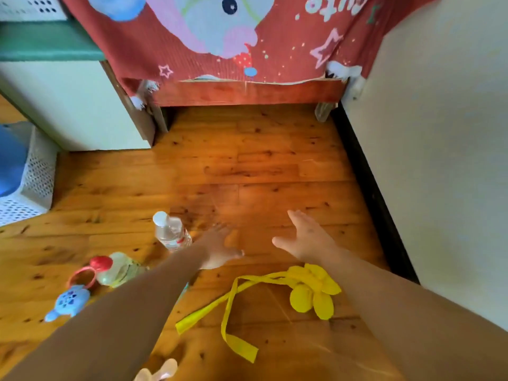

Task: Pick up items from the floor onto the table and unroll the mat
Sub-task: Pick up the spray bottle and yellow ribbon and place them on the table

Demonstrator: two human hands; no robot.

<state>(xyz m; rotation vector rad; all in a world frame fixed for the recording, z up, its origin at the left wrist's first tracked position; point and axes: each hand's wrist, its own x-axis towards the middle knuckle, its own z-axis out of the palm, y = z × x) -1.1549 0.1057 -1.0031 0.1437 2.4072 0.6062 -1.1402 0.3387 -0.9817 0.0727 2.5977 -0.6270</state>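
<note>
— Pale pink thing at the bottom edge, between the forearms: what is it?

— Too blurred to tell (something soft, maybe). It lies on the floor, so it counts among the items to lift.

— And the hands?

— Both empty, fingers spread wide. Left hand hovers just right of the bottle, which stands upright. Right hand is over bare boards beyond the bag.

— Which first?

— I'd judge the bottle, as it is nearest the left hand. Wrap it round the middle, not the cap, and lift straight so it doesn't tip. The right hand could draw back to the bag and take it by its yellow body. Its strap trails loose across the boards and would likely drag or snag if grabbed by one end.

— What else lies about?

— Left of the left forearm there is a jug with a red lid, seemingly on its side. Just beside it is a blue toy with a pink ring. A white basket stands at the far left, with a pale cabinet near it.

— Table? Mat?

— No mat in view. A red cloth hangs over a wooden frame ahead. That is probably the table, though I cannot be sure. The wall hems in the right side, so carrying would run straight ahead.
</note>
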